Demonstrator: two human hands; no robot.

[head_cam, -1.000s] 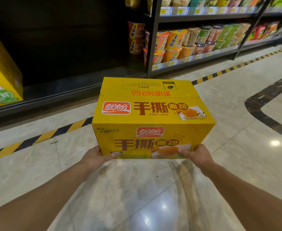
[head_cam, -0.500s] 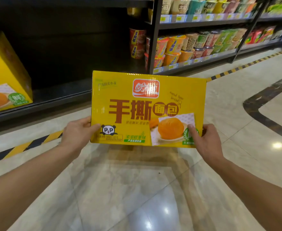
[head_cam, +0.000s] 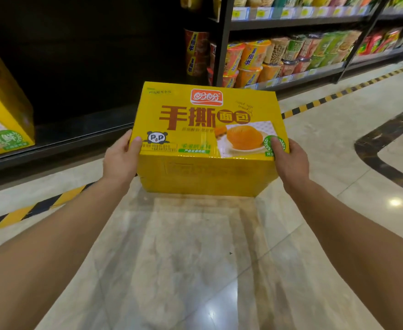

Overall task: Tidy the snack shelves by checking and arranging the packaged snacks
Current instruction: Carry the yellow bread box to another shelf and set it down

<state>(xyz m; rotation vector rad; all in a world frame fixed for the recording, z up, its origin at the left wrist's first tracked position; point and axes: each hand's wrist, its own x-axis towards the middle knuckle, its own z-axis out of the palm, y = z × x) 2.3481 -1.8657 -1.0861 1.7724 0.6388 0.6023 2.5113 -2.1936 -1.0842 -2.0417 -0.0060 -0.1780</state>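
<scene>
Shelved carton: a second yellow carton sits on the dark bottom shelf at far left, cut off by the frame edge.
Left hand: the left hand grips the held carton's left end. Its thumb lies flat on the printed face beside the panda logo; the other fingers curl out of sight round the side.
Bread carton: the yellow bread carton is held in the air between both hands, above the marble floor and in front of the dark shelf. Its printed face tilts up toward the camera, with a plain side facing the person.
Right hand: the right hand grips the right end. Its thumb presses on the green seal at the near corner, and its fingers are hidden round the side.
Floor tape: a yellow-and-black striped line runs along the foot of the shelving.
Right shelving: cup noodles stand stacked in rows, with further tubs and packets beyond them.
</scene>
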